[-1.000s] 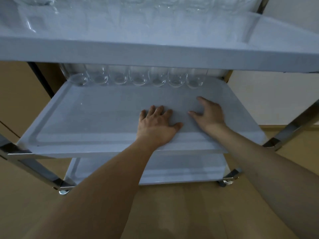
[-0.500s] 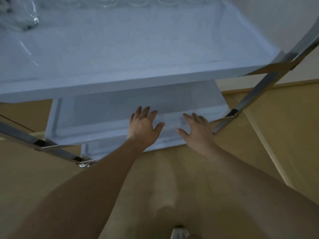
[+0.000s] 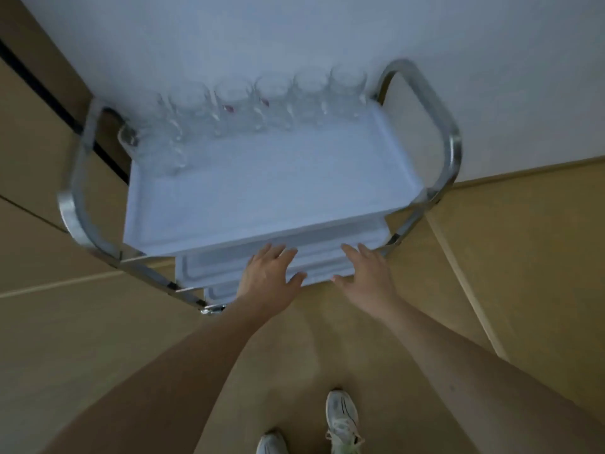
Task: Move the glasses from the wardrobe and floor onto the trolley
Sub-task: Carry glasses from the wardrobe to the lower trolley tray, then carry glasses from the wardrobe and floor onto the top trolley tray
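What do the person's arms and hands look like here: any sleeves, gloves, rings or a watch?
Both forearms are bare, with no sleeves in view. The left hand and right hand wear no gloves, and no ring, watch or bracelet shows. The image is slightly blurred.

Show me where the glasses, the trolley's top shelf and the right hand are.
glasses (image 3: 271,103): head view, middle of the row.
top shelf (image 3: 268,194): head view, bare surface.
right hand (image 3: 366,276): head view, back of the hand.

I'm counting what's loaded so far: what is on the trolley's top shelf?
On the top shelf, clear glasses stand along the far edge and down the left side; blur prevents a count. The lower shelves are mostly covered by it, and their visible front strips are bare.
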The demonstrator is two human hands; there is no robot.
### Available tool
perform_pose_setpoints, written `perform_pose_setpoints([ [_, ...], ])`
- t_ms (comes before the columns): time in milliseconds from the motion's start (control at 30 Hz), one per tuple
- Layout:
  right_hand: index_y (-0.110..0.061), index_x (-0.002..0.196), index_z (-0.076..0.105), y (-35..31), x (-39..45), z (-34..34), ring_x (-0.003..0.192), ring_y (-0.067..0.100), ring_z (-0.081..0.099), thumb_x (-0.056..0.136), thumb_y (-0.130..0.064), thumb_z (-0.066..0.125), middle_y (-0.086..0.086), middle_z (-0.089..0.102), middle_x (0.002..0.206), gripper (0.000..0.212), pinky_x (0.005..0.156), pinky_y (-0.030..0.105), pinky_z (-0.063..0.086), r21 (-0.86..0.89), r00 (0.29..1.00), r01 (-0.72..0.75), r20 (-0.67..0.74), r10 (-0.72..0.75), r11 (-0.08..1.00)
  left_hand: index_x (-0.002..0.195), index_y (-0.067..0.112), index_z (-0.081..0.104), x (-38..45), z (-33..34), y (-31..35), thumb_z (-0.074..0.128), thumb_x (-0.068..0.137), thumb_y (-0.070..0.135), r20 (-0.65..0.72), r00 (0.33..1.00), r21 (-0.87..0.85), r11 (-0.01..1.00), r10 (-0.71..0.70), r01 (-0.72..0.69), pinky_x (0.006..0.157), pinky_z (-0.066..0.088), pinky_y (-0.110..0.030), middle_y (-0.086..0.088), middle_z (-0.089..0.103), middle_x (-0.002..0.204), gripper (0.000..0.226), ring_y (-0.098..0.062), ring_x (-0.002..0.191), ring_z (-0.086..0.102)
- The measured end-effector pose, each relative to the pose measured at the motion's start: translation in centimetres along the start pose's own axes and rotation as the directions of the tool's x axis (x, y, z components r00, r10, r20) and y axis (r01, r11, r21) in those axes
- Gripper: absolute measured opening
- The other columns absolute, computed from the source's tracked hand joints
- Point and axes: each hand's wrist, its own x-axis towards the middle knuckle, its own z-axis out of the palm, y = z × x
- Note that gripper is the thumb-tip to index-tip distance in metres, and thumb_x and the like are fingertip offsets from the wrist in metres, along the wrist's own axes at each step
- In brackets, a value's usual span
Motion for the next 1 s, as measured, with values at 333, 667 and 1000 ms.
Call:
perform_pose_setpoints([
  [333, -0.027, 0.159, 0.024, -5.7, -7.9, -24.4, 0.147, 0.034, 0.026, 0.095, -0.055, 0.056, 0.010, 0.028, 0.163, 0.077, 0.118, 0.045, 0.025, -0.005, 0.925, 0.006, -0.380, -0.007, 1.000, 0.154, 0.022, 0.037, 2.9, -22.2, 18.3, 0.051, 0.098, 0.056, -0.149, 0.935, 0.178, 0.939, 0.322, -0.296, 0.118, 0.031, -0.044, -0.003, 0.041, 0.157, 0.067, -0.027, 0.148, 0.029],
  [667, -0.026, 0.158, 0.023, -1.6, -15.0, -42.6, 0.146, 0.034, 0.027, 0.091, -0.056, 0.063, 0.005, 0.032, 0.161, 0.084, 0.116, 0.046, 0.031, 0.014, 0.779, -0.016, -0.626, 0.021, 1.000, 0.153, 0.021, 0.040, 3.0, -33.0, 37.2, 0.056, 0.096, 0.054, -0.266, 0.786, 0.322, 0.820, 0.559, -0.474, 0.117, 0.033, -0.045, -0.005, 0.041, 0.157, 0.068, -0.026, 0.146, 0.032],
  [1000, -0.027, 0.159, 0.022, 9.4, -22.2, -53.9, 0.145, 0.031, 0.029, 0.091, -0.054, 0.064, 0.004, 0.034, 0.160, 0.084, 0.115, 0.046, 0.033, 0.039, 0.661, -0.145, -0.739, 0.126, 0.989, 0.151, 0.022, 0.040, 4.5, -33.2, 54.9, 0.056, 0.094, 0.056, -0.268, 0.610, 0.352, 0.665, 0.746, -0.659, 0.110, 0.040, -0.043, -0.002, 0.044, 0.152, 0.068, -0.024, 0.139, 0.040],
])
